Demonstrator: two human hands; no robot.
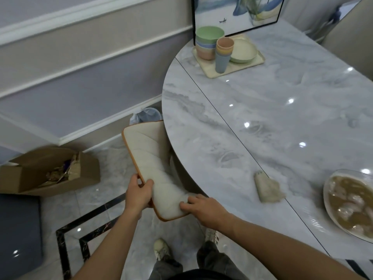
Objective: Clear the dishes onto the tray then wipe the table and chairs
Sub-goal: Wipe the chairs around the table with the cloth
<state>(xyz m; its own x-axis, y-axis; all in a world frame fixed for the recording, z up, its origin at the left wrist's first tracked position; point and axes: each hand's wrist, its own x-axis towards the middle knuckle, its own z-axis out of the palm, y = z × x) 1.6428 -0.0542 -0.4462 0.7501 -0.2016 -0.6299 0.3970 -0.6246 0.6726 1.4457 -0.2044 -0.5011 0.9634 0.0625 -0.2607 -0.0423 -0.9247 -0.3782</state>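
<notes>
No text, label, brand, number or sign can be read anywhere in the view, neither close to the fingers nor farther from them.
</notes>
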